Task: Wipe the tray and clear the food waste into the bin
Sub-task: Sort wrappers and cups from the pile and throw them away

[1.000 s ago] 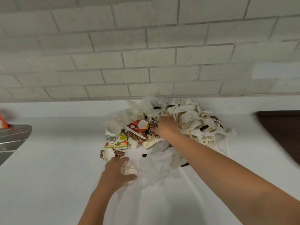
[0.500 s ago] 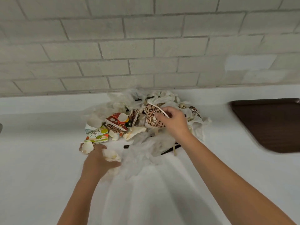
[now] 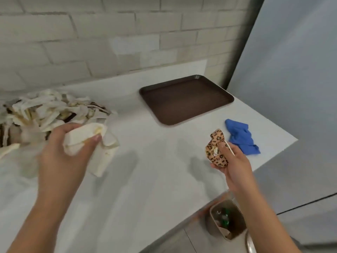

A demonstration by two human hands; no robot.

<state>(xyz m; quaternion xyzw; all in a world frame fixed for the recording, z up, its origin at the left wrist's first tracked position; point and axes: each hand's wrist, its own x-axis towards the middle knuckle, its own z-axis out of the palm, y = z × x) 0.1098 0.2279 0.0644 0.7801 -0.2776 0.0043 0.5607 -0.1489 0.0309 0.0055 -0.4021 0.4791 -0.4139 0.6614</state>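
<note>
A dark brown tray lies bare on the white counter at the back right. A heap of crumpled paper waste sits at the left. My left hand grips a wad of white paper above the counter, just right of the heap. My right hand holds a crushed leopard-print paper cup over the counter's right part. Below the counter's front edge stands a small bin with some waste inside, under my right forearm.
A crumpled blue cloth lies on the counter near its right edge, beside my right hand. A brick wall runs behind. A grey panel rises to the right of the counter.
Both hands have lifted paper out of the heap and come right and toward me. The view has swung right, so the whole tray, the blue cloth and the bin now show.
</note>
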